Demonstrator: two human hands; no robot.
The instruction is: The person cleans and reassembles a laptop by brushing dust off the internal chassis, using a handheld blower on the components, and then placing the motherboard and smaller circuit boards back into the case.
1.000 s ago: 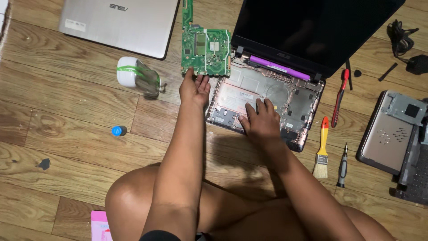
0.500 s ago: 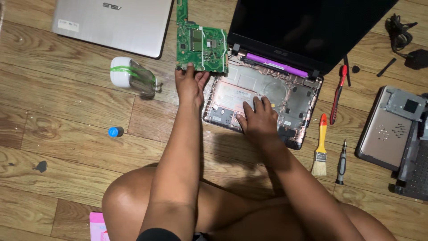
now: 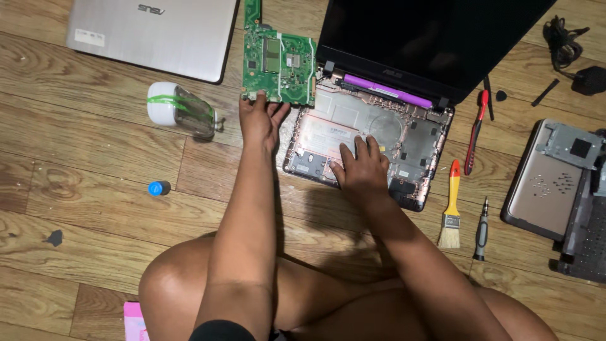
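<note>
A flat green circuit board (image 3: pixel 279 60), studded with small dark chips and silvery parts, lies on the wood floor (image 3: pixel 95 164) just left of an opened laptop base (image 3: pixel 379 136). The left hand (image 3: pixel 259 120) grips the board's near edge, fingers curled onto it. The right hand (image 3: pixel 360 167) rests flat and spread, palm down, inside the base near its front edge, holding nothing. The base is a shallow pinkish-metallic shell with ribbed recesses and a round fan cut-out; a purple strip runs along its hinge, under the glossy black screen (image 3: pixel 429 38), which tilts back.

Left of the board lies a closed silver laptop (image 3: pixel 151 35), smooth and matte. Nearer, a clear bottle (image 3: pixel 183 110) with a white cap and green band lies on its side, and a small blue cap (image 3: pixel 159 187) sits well apart. Right of the base lie a red-handled tool (image 3: pixel 475 132), a brush (image 3: pixel 451 211) with yellow handle and pale bristles, and a dark screwdriver (image 3: pixel 481 227). Further right lies a grey perforated metal cover (image 3: pixel 543 189).
</note>
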